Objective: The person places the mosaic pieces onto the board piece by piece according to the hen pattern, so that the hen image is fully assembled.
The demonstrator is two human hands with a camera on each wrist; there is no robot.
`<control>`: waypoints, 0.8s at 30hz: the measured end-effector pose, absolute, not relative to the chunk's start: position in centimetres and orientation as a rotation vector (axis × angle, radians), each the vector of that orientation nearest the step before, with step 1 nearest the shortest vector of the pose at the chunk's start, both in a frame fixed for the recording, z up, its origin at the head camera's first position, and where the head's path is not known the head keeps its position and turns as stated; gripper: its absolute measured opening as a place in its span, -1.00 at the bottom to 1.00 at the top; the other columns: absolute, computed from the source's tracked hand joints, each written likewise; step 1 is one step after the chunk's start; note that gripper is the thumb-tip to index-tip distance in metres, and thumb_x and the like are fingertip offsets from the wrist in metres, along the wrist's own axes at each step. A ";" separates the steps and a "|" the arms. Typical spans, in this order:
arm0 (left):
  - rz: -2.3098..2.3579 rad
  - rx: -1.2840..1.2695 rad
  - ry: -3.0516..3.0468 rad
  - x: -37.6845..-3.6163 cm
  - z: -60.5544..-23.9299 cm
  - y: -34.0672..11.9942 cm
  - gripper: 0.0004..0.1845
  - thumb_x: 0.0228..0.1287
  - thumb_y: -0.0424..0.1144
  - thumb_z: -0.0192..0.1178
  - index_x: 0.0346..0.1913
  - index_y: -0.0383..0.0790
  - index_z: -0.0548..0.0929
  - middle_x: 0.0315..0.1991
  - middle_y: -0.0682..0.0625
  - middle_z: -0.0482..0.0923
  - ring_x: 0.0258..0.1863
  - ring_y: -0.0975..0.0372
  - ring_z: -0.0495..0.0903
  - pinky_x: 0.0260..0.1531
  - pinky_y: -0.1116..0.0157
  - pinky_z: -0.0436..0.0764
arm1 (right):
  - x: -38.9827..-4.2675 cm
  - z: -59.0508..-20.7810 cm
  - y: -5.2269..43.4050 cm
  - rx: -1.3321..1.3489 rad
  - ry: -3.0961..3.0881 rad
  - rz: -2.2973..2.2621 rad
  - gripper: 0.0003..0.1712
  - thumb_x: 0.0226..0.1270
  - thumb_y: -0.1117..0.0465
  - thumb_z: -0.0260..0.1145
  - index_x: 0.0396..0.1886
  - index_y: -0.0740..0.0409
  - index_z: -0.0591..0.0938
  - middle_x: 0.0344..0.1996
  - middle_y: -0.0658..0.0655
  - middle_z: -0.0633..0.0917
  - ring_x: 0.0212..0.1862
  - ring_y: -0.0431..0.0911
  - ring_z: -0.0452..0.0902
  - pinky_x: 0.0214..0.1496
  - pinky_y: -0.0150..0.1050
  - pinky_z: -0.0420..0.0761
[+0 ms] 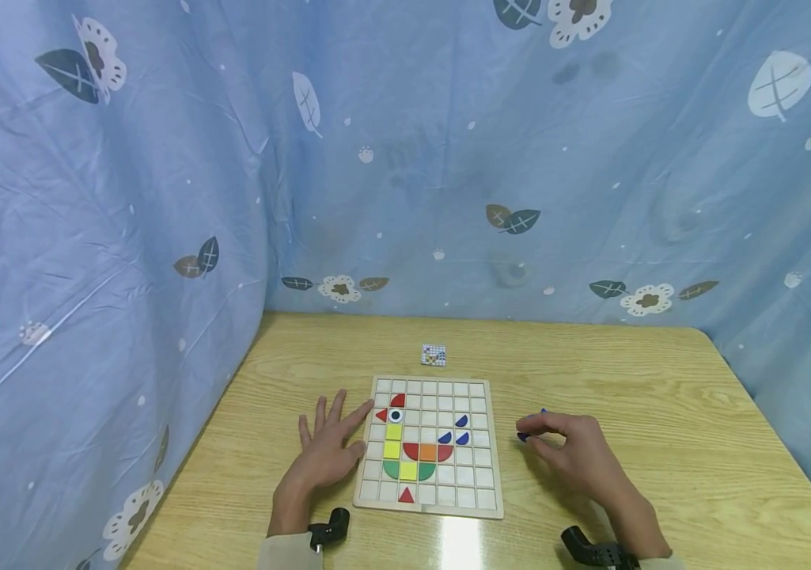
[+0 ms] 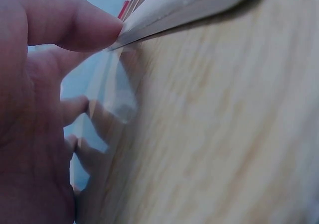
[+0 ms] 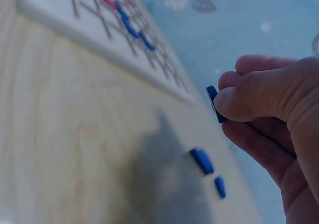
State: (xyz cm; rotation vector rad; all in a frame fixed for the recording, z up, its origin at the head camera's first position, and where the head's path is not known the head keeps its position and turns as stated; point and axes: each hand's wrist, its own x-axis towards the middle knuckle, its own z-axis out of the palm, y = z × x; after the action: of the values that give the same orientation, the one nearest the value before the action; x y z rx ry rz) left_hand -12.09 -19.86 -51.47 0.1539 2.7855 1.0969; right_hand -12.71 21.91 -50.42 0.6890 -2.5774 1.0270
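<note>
A square wooden grid board (image 1: 467,476) bears flat coloured pieces set as a bird-like figure: red, yellow, green and orange, plus a round eye piece (image 1: 395,416). Three blue pieces (image 1: 462,438) sit in cells toward its right side. My left hand (image 1: 324,454) lies spread along the board's left edge, index finger and thumb touching it; the left wrist view puts the thumb tip right at the rim. To the right of the board, my right hand (image 1: 579,453) pinches a blue piece (image 3: 216,104) between thumb and fingers, raised over the table. Other blue pieces (image 3: 202,161) lie below it.
A small picture card (image 1: 433,355) with a gridded pattern lies behind the board on the wooden table (image 1: 291,356). Blue patterned curtains (image 1: 405,158) hang at the back and both sides. Black wrist cameras (image 1: 330,529) are strapped on both wrists.
</note>
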 end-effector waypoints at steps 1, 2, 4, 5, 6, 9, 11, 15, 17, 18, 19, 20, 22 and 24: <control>1.099 0.156 2.785 -12.1 -51.4 -19.9 -0.26 0.44 -0.30 0.23 0.67 0.10 0.45 0.81 -0.30 -0.11 0.78 -0.34 -0.40 0.55 -0.48 -0.57 | -12.9 -50.2 21.8 0.719 -2.569 1.037 -0.60 0.12 0.52 0.63 -0.12 0.01 0.89 -0.17 -0.16 0.90 -0.07 -0.28 0.84 -0.03 -0.19 0.85; 1.101 0.159 2.786 -12.1 -51.4 -19.9 -0.26 0.43 -0.30 0.23 0.66 0.09 0.46 0.81 -0.30 -0.11 0.78 -0.34 -0.40 0.55 -0.49 -0.57 | -13.1 -49.9 21.6 0.746 -2.565 1.045 -0.60 0.14 0.52 0.63 -0.11 0.02 0.89 -0.17 -0.16 0.90 -0.08 -0.29 0.83 -0.07 -0.18 0.85; 1.101 0.163 2.787 -12.1 -51.4 -19.9 -0.26 0.43 -0.30 0.23 0.67 0.08 0.45 0.81 -0.31 -0.12 0.78 -0.34 -0.41 0.55 -0.49 -0.57 | -13.4 -49.5 21.1 0.794 -2.564 1.069 -0.62 0.17 0.51 0.61 -0.09 0.03 0.89 -0.17 -0.15 0.90 -0.12 -0.30 0.83 -0.14 -0.15 0.83; 1.103 0.164 2.786 -12.1 -51.4 -19.9 -0.26 0.43 -0.30 0.22 0.67 0.08 0.45 0.81 -0.31 -0.12 0.78 -0.34 -0.41 0.55 -0.49 -0.58 | -13.5 -49.4 20.8 0.815 -2.565 1.082 -0.63 0.18 0.51 0.60 -0.09 0.04 0.89 -0.16 -0.14 0.90 -0.13 -0.29 0.83 -0.16 -0.14 0.83; 1.104 0.165 2.785 -12.1 -51.5 -19.9 -0.26 0.43 -0.31 0.22 0.67 0.07 0.45 0.81 -0.31 -0.12 0.78 -0.34 -0.41 0.55 -0.49 -0.58 | -13.6 -49.3 20.5 0.832 -2.568 1.092 -0.64 0.19 0.50 0.60 -0.09 0.04 0.89 -0.16 -0.13 0.91 -0.13 -0.29 0.83 -0.18 -0.14 0.81; 1.108 0.168 2.785 -12.0 -51.5 -19.9 -0.26 0.43 -0.31 0.22 0.67 0.07 0.45 0.81 -0.31 -0.13 0.78 -0.34 -0.42 0.54 -0.49 -0.58 | -13.9 -49.1 19.3 0.880 -2.593 1.105 -0.65 0.23 0.48 0.58 -0.08 0.03 0.90 -0.16 -0.14 0.91 -0.10 -0.28 0.83 -0.18 -0.19 0.78; 1.112 0.168 2.785 -12.0 -51.6 -19.9 -0.26 0.44 -0.31 0.22 0.67 0.07 0.45 0.81 -0.31 -0.12 0.78 -0.34 -0.41 0.54 -0.48 -0.58 | -13.9 -49.2 18.5 0.926 -2.605 1.125 -0.67 0.24 0.49 0.56 -0.10 0.03 0.90 -0.17 -0.12 0.91 -0.07 -0.26 0.84 -0.12 -0.19 0.80; 1.109 0.159 2.790 -12.1 -51.6 -19.9 -0.26 0.44 -0.30 0.24 0.66 0.10 0.46 0.81 -0.30 -0.10 0.78 -0.34 -0.39 0.55 -0.48 -0.57 | -13.9 -49.8 16.9 1.039 -2.628 1.192 -0.66 0.26 0.53 0.52 -0.10 0.07 0.89 -0.18 -0.06 0.92 -0.08 -0.22 0.85 0.01 -0.15 0.84; 1.104 0.155 2.793 -12.0 -51.6 -19.8 -0.26 0.43 -0.30 0.24 0.66 0.11 0.47 0.81 -0.29 -0.09 0.78 -0.33 -0.39 0.56 -0.48 -0.56 | -13.8 -50.1 16.3 1.087 -2.637 1.221 -0.67 0.26 0.54 0.50 -0.10 0.09 0.89 -0.18 -0.03 0.92 -0.10 -0.23 0.85 0.00 -0.16 0.84; 1.102 0.152 2.793 -12.0 -51.6 -19.8 -0.26 0.43 -0.30 0.24 0.66 0.12 0.47 0.81 -0.29 -0.09 0.78 -0.33 -0.38 0.56 -0.48 -0.56 | -13.8 -50.2 16.0 1.105 -2.644 1.222 -0.67 0.27 0.54 0.50 -0.10 0.09 0.89 -0.18 -0.03 0.92 -0.10 -0.23 0.84 0.01 -0.17 0.84; 1.101 0.151 2.794 -12.0 -51.6 -19.8 -0.26 0.43 -0.30 0.24 0.66 0.12 0.47 0.81 -0.29 -0.09 0.78 -0.33 -0.38 0.56 -0.48 -0.55 | -13.8 -50.3 15.7 1.120 -2.649 1.218 -0.67 0.26 0.54 0.50 -0.10 0.09 0.89 -0.18 -0.03 0.92 -0.10 -0.24 0.84 0.01 -0.19 0.83; 1.099 0.151 2.796 -12.0 -51.6 -19.8 -0.26 0.43 -0.30 0.25 0.66 0.12 0.47 0.81 -0.29 -0.08 0.78 -0.33 -0.38 0.56 -0.48 -0.55 | -13.8 -50.4 15.5 1.130 -2.658 1.212 -0.66 0.26 0.54 0.50 -0.10 0.09 0.89 -0.18 -0.03 0.92 -0.09 -0.25 0.84 0.01 -0.20 0.83; 1.096 0.151 2.798 -12.0 -51.6 -19.8 -0.26 0.43 -0.30 0.24 0.66 0.12 0.47 0.81 -0.29 -0.08 0.78 -0.33 -0.37 0.56 -0.48 -0.55 | -13.7 -50.4 15.1 1.140 -2.677 1.190 -0.66 0.27 0.54 0.51 -0.10 0.07 0.89 -0.18 -0.05 0.92 -0.07 -0.27 0.82 0.02 -0.23 0.83; 1.096 0.151 2.799 -12.0 -51.5 -19.8 -0.26 0.43 -0.30 0.25 0.66 0.11 0.47 0.81 -0.29 -0.08 0.78 -0.33 -0.37 0.56 -0.48 -0.55 | -13.7 -50.4 14.8 1.145 -2.699 1.169 -0.65 0.27 0.53 0.50 -0.10 0.04 0.90 -0.17 -0.07 0.91 -0.06 -0.29 0.81 0.03 -0.24 0.82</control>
State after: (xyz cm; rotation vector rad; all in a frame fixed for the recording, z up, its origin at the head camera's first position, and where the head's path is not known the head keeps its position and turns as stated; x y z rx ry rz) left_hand -12.01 -19.84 -51.54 0.1512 2.7991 1.0963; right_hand -13.72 14.80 -50.40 1.1449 -2.6990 1.1687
